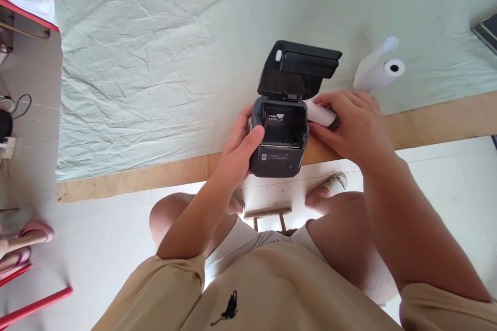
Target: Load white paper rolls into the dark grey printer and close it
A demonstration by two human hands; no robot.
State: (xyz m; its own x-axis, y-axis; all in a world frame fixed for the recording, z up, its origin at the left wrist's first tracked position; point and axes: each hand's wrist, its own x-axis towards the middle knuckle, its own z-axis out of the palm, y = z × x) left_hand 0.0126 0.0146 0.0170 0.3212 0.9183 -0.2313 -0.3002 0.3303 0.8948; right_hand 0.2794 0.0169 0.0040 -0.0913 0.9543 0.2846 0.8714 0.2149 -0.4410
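- Head view: looked down on a portable printer (276, 164) at the edge of the bench (423, 120), with lid (301, 62) tipped open.
- Clasped the printer's side in the left hand (236, 147), with thumb over the rim.
- Pinched a white paper roll (320, 114) between thumb and fingers of the right hand (357, 119), just beside the printer.
- Judging by this, stood only partway along: lid open, but without any roll seated in the paper compartment (282, 128), nor lid shut.
- Saw a second paper roll (376, 76) on the cloth (155, 62), beyond the right hand.
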